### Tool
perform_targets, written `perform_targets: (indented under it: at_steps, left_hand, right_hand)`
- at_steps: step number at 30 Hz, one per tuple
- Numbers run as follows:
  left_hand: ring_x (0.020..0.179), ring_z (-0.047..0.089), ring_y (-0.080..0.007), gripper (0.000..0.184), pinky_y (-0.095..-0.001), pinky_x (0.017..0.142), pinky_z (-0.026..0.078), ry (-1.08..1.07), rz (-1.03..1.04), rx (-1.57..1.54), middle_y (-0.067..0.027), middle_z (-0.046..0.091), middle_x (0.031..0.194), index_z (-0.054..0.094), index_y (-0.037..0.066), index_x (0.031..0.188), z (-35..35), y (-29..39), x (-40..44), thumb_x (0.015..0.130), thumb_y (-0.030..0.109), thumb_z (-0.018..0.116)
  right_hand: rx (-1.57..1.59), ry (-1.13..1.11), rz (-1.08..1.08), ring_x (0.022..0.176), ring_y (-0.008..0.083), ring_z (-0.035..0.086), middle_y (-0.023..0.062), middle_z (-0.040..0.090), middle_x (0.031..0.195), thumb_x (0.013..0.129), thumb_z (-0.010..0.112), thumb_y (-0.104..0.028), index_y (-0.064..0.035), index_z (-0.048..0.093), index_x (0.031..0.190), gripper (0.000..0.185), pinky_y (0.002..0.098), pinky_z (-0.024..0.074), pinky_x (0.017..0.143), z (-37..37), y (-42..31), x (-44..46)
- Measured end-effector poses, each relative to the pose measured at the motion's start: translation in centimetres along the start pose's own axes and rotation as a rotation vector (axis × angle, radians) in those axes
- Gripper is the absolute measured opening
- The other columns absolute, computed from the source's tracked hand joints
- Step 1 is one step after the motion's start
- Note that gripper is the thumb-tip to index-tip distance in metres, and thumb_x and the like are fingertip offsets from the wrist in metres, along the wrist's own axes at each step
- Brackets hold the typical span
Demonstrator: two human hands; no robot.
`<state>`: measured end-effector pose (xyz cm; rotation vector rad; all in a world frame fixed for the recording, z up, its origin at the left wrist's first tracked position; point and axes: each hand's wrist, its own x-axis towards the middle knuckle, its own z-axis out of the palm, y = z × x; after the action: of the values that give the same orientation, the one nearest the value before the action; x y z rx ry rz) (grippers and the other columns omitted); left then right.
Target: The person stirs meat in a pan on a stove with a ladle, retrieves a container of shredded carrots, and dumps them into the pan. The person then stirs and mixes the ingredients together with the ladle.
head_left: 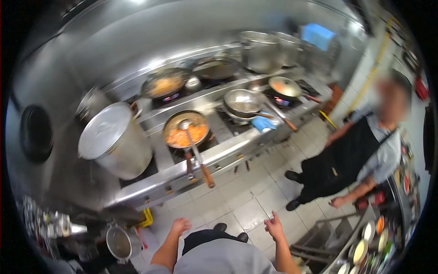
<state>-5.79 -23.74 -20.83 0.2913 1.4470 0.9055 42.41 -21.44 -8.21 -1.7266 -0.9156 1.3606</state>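
Observation:
Low in the view, my left hand (181,225) hangs in front of my body, its fingers slightly curled and apart, holding nothing. My right hand (274,227) is raised a little at the right, fingers apart, also with nothing in it. Neither hand touches the stove (219,157). Nearest ahead is a pan of orange food (188,134) on the front left burner, with a ladle (195,148) resting in it and both wooden handles pointing toward me.
A large lidded pot (116,139) stands at the stove's left end. Behind are a wok (165,83) and steel pots (261,52). A strainer (242,101) sits mid-stove beside a blue cloth (263,123). A co-worker in a black apron (342,157) stands at the right, near food containers (359,251).

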Motion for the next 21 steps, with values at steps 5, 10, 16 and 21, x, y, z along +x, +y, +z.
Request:
perform_targets:
  at_steps: [5, 10, 16, 21]
  left_hand:
    - [0.113, 0.051, -0.0371, 0.054, -0.0485, 0.096, 0.042, -0.178, 0.120, -0.487, -0.0210, 0.042, 0.136, 0.032, 0.004, 0.134, 7.3, 10.7, -2.1, 0.095, 0.040, 0.043]
    - [0.110, 0.054, -0.0362, 0.056, -0.0464, 0.094, 0.045, -0.295, 0.223, -0.616, -0.0189, 0.050, 0.127, 0.034, 0.004, 0.134, 12.0, 22.4, -2.8, 0.096, 0.046, 0.039]
    - [0.063, 0.059, -0.0257, 0.025, -0.0373, 0.055, 0.051, -0.300, 0.207, -0.548, -0.0080, 0.062, 0.080, 0.053, 0.007, 0.104, 15.4, 25.4, 0.6, 0.091, 0.028, 0.051]
    - [0.065, 0.059, -0.0258, 0.021, -0.0373, 0.057, 0.051, -0.348, 0.116, -0.639, -0.0107, 0.060, 0.082, 0.052, 0.004, 0.100, 14.7, 26.4, 1.3, 0.088, 0.021, 0.049]
  right_hand:
    - [-0.427, -0.176, -0.702, 0.082, 0.0204, 0.059, 0.0112, 0.059, 0.089, 0.080, 0.067, -0.013, -0.0064, 0.044, 0.132, 0.057, 0.0311, 0.0489, 0.074, 7.9, -16.9, 2.2]
    - [-0.729, -0.302, -0.888, 0.097, 0.0274, 0.058, 0.0162, 0.055, 0.110, 0.081, 0.065, -0.023, -0.0024, 0.040, 0.134, 0.062, 0.0346, 0.0478, 0.084, 20.8, -23.4, 5.7]
    - [-1.335, -0.239, -0.522, 0.101, 0.0359, 0.060, 0.0238, 0.052, 0.118, 0.083, 0.047, -0.011, 0.0018, 0.026, 0.139, 0.061, 0.0420, 0.0503, 0.083, 28.4, -25.4, 12.0]
    - [-1.070, -0.392, -0.620, 0.102, 0.0394, 0.057, 0.0242, 0.060, 0.109, 0.086, 0.053, -0.025, -0.0122, 0.035, 0.138, 0.056, 0.0456, 0.0461, 0.084, 20.6, -29.7, 13.8]
